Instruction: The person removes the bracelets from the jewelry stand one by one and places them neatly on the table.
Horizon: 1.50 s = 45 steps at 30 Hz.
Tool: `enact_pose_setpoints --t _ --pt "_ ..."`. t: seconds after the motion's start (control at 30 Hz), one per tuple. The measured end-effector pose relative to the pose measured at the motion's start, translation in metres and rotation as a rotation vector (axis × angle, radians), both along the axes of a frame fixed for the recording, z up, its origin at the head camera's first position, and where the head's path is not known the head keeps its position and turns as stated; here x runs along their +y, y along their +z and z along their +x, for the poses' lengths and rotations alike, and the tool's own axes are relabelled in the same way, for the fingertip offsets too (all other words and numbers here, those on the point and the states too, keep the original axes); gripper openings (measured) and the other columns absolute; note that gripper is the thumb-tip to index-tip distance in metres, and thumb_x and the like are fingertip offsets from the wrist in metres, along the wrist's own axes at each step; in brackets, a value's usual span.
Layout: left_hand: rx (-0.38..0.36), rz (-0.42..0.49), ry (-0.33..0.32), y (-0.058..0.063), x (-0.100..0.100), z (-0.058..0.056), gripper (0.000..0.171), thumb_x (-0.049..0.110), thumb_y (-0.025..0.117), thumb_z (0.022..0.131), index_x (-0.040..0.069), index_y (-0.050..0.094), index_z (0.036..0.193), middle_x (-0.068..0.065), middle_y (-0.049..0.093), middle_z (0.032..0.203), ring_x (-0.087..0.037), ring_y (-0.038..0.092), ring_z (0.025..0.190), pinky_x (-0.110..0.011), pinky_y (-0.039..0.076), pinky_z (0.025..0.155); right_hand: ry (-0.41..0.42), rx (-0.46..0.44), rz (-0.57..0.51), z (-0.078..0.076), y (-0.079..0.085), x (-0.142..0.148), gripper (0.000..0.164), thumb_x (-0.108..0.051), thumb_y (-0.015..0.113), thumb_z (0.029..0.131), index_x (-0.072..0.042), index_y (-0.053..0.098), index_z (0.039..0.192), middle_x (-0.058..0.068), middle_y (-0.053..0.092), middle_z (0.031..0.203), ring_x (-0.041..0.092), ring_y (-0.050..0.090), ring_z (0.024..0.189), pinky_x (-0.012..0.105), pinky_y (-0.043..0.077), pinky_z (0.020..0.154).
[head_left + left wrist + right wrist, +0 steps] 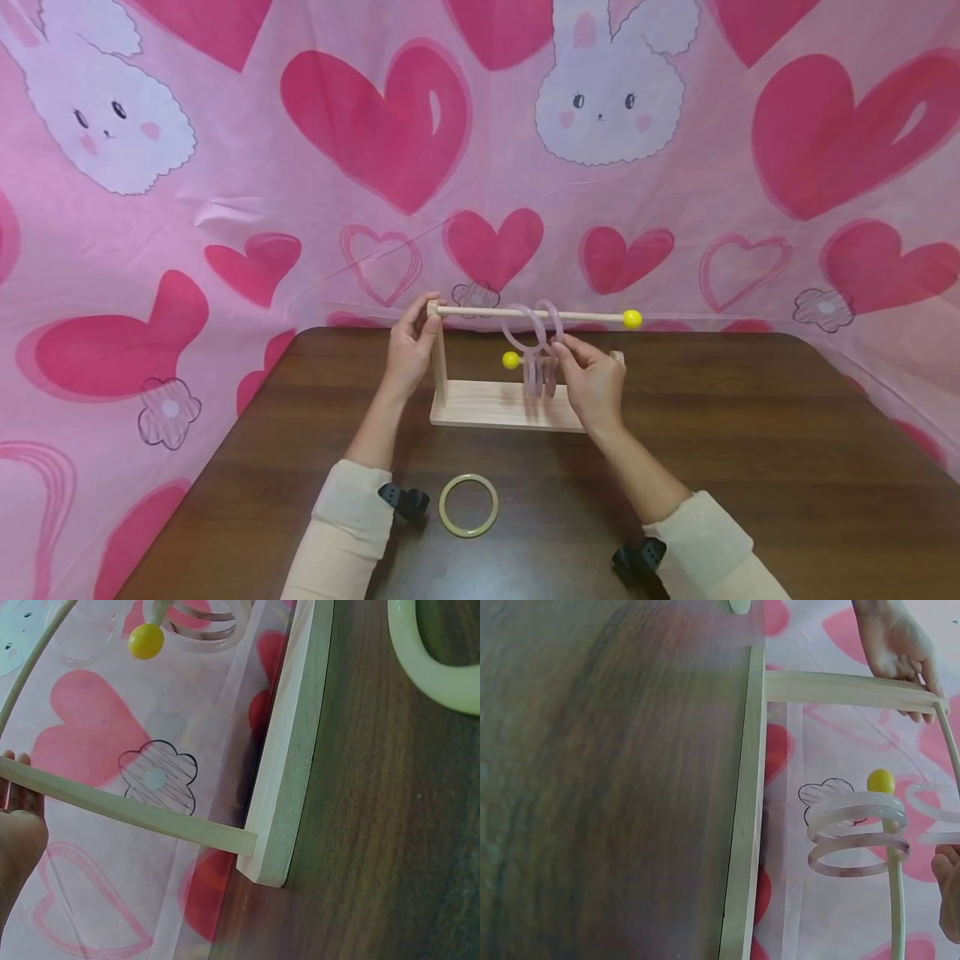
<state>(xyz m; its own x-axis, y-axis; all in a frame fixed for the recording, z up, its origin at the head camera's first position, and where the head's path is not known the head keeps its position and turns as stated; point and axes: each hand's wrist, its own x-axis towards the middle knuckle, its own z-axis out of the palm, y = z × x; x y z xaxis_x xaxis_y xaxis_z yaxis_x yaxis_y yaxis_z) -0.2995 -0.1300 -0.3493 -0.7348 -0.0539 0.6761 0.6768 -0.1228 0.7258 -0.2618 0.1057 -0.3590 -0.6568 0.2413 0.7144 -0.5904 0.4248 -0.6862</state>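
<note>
A wooden two-rod bangle stand [487, 404] sits on the table. My left hand [408, 354] holds the top of its left post, thumb in front. Two pale purple bangles hang on the upper rod [592, 316]: the left bangle [542, 327] hangs free, while my right hand [596, 387] pinches the lower edge of the right bangle [558, 319]. Below, several bangles hang on the lower rod [897, 915], a whitish bangle [855, 799] and a brownish-purple bangle [847, 872] among them. My right hand partly hides the stand's right end.
A pale green bangle [442, 506] lies flat on the brown table [300, 433], nearer me than the stand. Yellow balls cap the upper rod's right end [632, 319] and the lower rod's left end [511, 360]. A pink heart-patterned cloth [480, 183] hangs behind the table.
</note>
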Motion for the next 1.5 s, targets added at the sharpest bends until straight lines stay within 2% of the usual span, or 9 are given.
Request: enact_pose_setpoints --t 0.17,0.37,0.6,0.73,0.93,1.07,1.3,1.5 --pt "0.005 0.005 0.000 0.000 0.000 0.000 0.038 0.007 0.055 0.091 -0.014 0.045 0.121 0.003 0.062 0.103 -0.006 0.057 0.092 -0.022 0.044 0.084 -0.020 0.028 0.008 0.001 0.002 0.001 0.013 -0.001 0.071 0.079 0.002 0.072 0.092 0.013 0.069 0.079 0.004 0.063 0.067 0.009 0.044 0.053" --pt "-0.003 -0.002 -0.003 0.001 0.001 0.000 0.035 -0.001 0.052 0.092 -0.017 0.042 0.121 0.013 0.061 0.101 -0.006 0.057 0.092 -0.021 0.044 0.084 -0.029 0.068 -0.011 0.003 0.005 0.002 0.013 -0.001 0.071 0.079 0.003 0.072 0.091 0.014 0.069 0.079 0.001 0.062 0.069 0.008 0.044 0.053" --pt "-0.005 0.004 -0.003 0.001 0.002 0.001 0.036 0.000 0.052 0.092 -0.017 0.042 0.121 0.013 0.061 0.100 -0.006 0.057 0.092 -0.021 0.044 0.084 -0.066 0.121 -0.011 0.005 0.007 0.005 0.013 -0.003 0.073 0.079 0.001 0.073 0.090 0.013 0.069 0.078 -0.003 0.058 0.065 0.008 0.042 0.052" --pt "-0.011 0.008 -0.004 0.001 0.002 0.001 0.036 0.000 0.052 0.092 -0.017 0.042 0.121 0.009 0.062 0.102 -0.007 0.057 0.092 -0.022 0.044 0.084 -0.091 0.129 -0.001 0.006 0.006 0.008 0.012 -0.003 0.073 0.078 0.000 0.073 0.090 0.011 0.069 0.078 -0.005 0.056 0.064 0.008 0.040 0.052" --pt "-0.010 0.005 -0.002 0.000 0.001 0.000 0.033 -0.004 0.050 0.092 -0.017 0.042 0.121 0.000 0.062 0.104 -0.006 0.058 0.093 -0.022 0.044 0.085 -0.122 0.136 0.007 0.007 0.006 0.013 0.013 -0.005 0.074 0.078 -0.001 0.074 0.090 0.010 0.070 0.079 -0.005 0.059 0.071 0.008 0.042 0.058" --pt "-0.007 0.001 -0.001 0.000 0.001 -0.001 0.035 0.001 0.052 0.092 -0.015 0.043 0.122 0.008 0.062 0.103 -0.005 0.058 0.093 -0.022 0.044 0.084 -0.119 0.129 -0.018 0.008 0.006 0.015 0.013 -0.005 0.074 0.078 -0.001 0.074 0.090 0.011 0.069 0.080 -0.007 0.058 0.074 0.006 0.043 0.061" --pt "0.002 0.009 -0.008 -0.001 0.001 -0.001 0.040 0.010 0.055 0.092 -0.015 0.044 0.122 0.011 0.061 0.101 -0.006 0.058 0.093 -0.022 0.044 0.085 -0.143 0.121 -0.031 0.033 0.031 0.006 0.013 0.009 0.070 0.075 0.010 0.070 0.088 0.021 0.066 0.078 -0.012 0.055 0.072 0.005 0.040 0.060" --pt "0.006 0.009 -0.008 -0.001 0.001 -0.001 0.041 0.010 0.055 0.092 -0.015 0.043 0.122 0.011 0.061 0.102 -0.006 0.058 0.093 -0.021 0.044 0.084 -0.156 0.120 -0.042 0.034 0.031 0.007 0.013 0.007 0.070 0.076 0.010 0.070 0.088 0.021 0.066 0.078 -0.011 0.055 0.073 0.005 0.041 0.061"
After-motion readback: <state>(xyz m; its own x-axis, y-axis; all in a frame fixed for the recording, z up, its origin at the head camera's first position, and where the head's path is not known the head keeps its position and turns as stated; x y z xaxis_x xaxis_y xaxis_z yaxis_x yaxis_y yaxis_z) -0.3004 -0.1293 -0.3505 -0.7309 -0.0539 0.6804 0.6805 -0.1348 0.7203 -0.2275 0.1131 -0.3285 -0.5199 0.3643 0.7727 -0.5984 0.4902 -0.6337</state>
